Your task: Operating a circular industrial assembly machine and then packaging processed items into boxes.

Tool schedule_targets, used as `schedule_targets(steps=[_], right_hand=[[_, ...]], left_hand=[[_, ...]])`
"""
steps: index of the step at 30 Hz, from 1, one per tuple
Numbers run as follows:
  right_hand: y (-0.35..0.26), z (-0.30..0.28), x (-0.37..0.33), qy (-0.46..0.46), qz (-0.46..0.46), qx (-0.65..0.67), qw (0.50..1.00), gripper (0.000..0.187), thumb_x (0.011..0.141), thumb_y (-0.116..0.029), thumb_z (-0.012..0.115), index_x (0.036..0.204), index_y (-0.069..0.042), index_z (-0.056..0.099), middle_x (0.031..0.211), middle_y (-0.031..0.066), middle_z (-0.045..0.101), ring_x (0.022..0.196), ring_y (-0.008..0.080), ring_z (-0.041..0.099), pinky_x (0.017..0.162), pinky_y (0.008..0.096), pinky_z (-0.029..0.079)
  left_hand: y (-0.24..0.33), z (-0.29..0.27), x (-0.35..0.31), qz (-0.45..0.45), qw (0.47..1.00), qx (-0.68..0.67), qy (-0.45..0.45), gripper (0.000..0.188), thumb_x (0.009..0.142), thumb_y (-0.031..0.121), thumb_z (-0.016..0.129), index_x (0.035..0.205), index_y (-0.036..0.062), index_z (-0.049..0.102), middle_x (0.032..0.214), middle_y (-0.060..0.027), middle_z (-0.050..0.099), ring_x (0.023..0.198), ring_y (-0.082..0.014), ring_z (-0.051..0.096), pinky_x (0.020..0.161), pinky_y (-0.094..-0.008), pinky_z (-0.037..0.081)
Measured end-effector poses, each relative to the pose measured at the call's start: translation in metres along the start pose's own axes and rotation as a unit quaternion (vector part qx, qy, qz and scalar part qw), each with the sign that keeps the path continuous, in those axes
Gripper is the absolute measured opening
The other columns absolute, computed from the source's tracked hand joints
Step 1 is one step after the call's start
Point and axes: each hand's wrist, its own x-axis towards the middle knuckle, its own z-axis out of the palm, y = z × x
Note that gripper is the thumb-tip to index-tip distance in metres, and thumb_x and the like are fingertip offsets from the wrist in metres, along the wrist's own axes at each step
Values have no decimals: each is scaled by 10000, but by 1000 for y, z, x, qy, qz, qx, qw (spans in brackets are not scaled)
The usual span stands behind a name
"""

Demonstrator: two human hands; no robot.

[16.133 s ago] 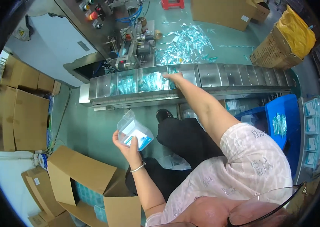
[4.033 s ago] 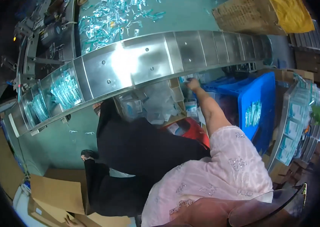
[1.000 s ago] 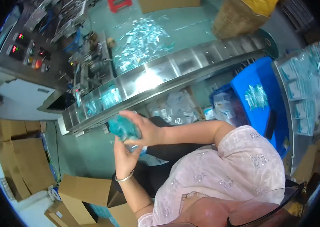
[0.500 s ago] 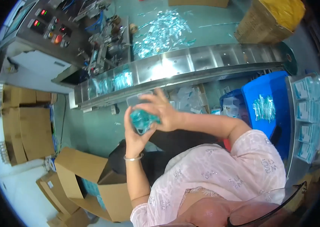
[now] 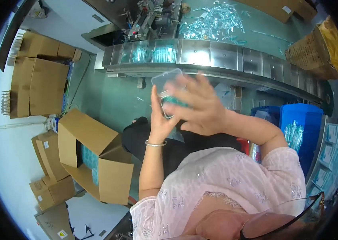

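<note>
My left hand (image 5: 162, 123) grips a small clear plastic box (image 5: 168, 77) from below and the left side, with its transparent lid tipped up at the far side. Teal pieces show inside, partly covered by fingers; their exact kind is hard to make out. Over the box passes my right hand (image 5: 203, 105), fingers spread and smeared by motion; nothing shows in its grasp. Whether its fingertips touch the contents is hidden.
A steel conveyor (image 5: 225, 59) crosses ahead, carrying teal-wrapped slim packets (image 5: 164, 55) at its left. More packets (image 5: 211, 24) lie heaped beyond it. An open carton (image 5: 115, 180) stands at left, a blue bin (image 5: 312, 116) at right, beside filled clear boxes (image 5: 328, 154).
The view has shifted, so the surroundings sit differently. My right hand has opened and spread over the box, and the box's lid now shows upright beyond my fingers.
</note>
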Motion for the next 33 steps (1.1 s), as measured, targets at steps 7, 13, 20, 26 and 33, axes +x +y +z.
schedule_targets(steps=[7,13,20,26,33], right_hand=[[7,19,-25,-28,126,43,991,655,735,-253,665,1279,-14,389,1336,184,359,1242,352,340,986,443,319],[-2,35,-38,5,265,67,962,597,648,-126,731,1179,-24,479,1020,127,467,930,265,505,777,326,435],[1,37,-28,-13,343,124,931,678,629,-33,701,1240,-46,407,949,96,437,626,168,470,590,290,420],[-1,39,-17,-94,283,273,915,857,600,34,670,1347,-58,261,1025,103,482,693,165,494,623,276,437],[4,52,-31,-178,152,116,965,919,559,-92,757,1334,-25,267,1270,153,420,1126,307,446,933,396,353]], left_hand=[[3,-8,-12,8,999,45,-10,983,713,121,659,1395,22,-42,1347,-211,309,1251,-296,312,1025,-389,259],[4,2,-20,-96,926,-357,80,984,699,11,617,1405,92,-63,1277,-196,402,1172,-254,407,980,-376,320],[21,-25,-6,56,993,105,6,513,624,30,736,919,81,320,1183,-180,421,1078,-255,446,882,-359,398],[37,-47,0,29,950,250,-186,893,428,72,833,1161,50,324,1242,-214,319,1098,-418,419,859,-428,438],[40,-47,-15,-85,948,272,-138,694,696,354,662,1242,95,322,1264,-226,303,1087,-434,434,881,-429,423]])
